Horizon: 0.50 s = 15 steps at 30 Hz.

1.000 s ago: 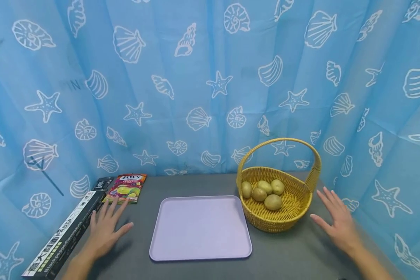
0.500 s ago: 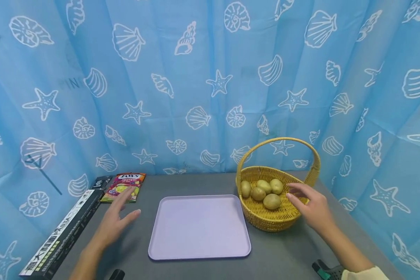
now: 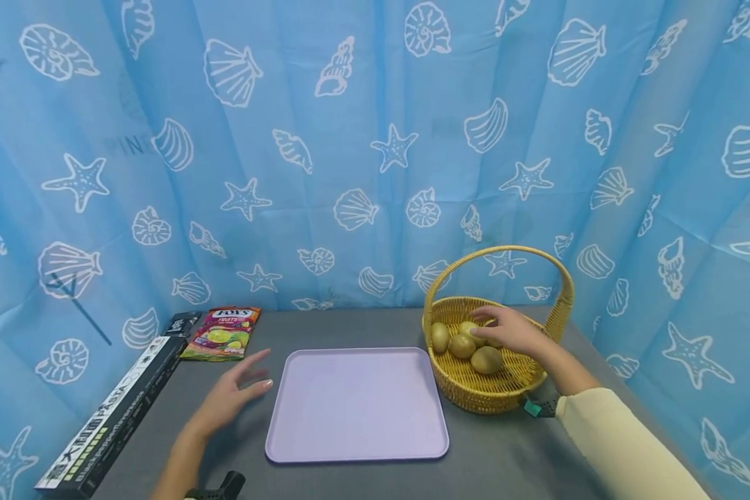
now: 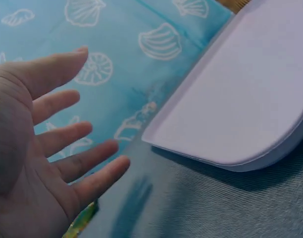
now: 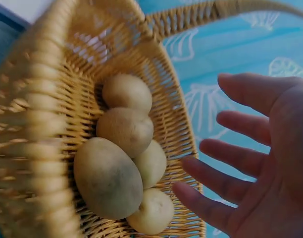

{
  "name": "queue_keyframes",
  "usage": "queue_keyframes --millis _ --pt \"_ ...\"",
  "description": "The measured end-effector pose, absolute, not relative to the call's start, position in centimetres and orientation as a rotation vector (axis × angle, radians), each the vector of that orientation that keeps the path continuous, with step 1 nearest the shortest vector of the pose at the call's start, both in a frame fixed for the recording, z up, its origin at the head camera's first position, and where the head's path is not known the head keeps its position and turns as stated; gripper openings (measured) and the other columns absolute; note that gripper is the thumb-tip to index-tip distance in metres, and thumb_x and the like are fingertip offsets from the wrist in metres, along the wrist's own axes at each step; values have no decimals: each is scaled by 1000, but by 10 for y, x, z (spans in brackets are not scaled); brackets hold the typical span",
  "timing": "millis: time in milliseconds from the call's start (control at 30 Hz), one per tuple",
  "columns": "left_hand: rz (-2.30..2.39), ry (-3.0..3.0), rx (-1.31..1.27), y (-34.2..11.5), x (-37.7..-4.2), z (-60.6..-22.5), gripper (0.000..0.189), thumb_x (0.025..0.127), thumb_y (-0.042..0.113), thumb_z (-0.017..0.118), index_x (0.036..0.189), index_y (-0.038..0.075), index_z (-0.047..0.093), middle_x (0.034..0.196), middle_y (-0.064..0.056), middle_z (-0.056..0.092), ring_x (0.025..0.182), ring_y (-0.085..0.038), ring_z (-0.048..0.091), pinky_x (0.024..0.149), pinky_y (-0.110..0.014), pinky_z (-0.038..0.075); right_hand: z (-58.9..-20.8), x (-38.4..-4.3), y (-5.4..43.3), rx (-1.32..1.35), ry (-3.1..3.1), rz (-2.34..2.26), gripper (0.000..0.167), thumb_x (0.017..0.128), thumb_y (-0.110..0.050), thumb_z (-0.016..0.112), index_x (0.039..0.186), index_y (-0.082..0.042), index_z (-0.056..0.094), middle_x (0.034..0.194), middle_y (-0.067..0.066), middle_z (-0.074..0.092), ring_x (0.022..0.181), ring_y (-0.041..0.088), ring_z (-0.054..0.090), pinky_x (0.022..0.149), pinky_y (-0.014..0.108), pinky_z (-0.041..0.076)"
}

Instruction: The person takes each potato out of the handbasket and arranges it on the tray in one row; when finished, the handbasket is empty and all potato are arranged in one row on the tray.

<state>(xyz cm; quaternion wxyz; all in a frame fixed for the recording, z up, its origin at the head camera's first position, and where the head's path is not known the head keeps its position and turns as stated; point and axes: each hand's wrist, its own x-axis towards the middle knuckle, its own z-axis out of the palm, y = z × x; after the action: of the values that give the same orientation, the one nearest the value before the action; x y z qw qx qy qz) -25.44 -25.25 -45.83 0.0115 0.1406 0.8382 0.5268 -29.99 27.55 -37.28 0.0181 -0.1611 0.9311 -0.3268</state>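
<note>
A yellow wicker basket [image 3: 484, 403] with a tall arched handle holds several potatoes [image 3: 487, 360]. Over the basket, my right hand [image 3: 514, 329] hovers above the potatoes and hides part of the back ones. In the right wrist view its fingers [image 5: 216, 173] are spread and hold nothing, with the largest potato [image 5: 108, 177] lying nearest the camera. My left hand [image 3: 226, 397] is just left of the lilac tray [image 3: 357, 406], and nothing is in it. Its loosely extended fingers [image 4: 99, 186] point toward the tray's corner in the left wrist view.
On the left lie a long black-and-white pasta box [image 3: 109, 420], a bright FOX'S candy bag [image 3: 223, 335] and a small black packet [image 3: 182, 324]. A blue shell-print curtain [image 3: 375, 160] hangs behind the grey table [image 3: 337, 328].
My right hand has moved left from beside the basket to above the potatoes. My left hand has come right, from near the candy bag toward the tray. The objects stay in place.
</note>
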Motion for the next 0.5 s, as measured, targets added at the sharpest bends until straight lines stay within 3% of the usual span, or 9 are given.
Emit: queue_keyframes --millis 233,500 --pt "1695 2476 347 -248 -262 -475 66 94 20 66 149 2 35 149 -26 36 125 -42 50 98 -53 46 -384 -327 267 -465 2694 -970 46 94 -20 64 132 4 54 124 27 58 109 39 59 82 47 54" --pt "1711 2442 296 -251 -260 -491 70 87 17 74 144 -4 40 142 -27 45 120 -37 55 94 -45 50 -395 -340 253 -523 2663 -665 45 83 -10 74 126 -3 62 124 21 58 114 38 53 94 54 44"
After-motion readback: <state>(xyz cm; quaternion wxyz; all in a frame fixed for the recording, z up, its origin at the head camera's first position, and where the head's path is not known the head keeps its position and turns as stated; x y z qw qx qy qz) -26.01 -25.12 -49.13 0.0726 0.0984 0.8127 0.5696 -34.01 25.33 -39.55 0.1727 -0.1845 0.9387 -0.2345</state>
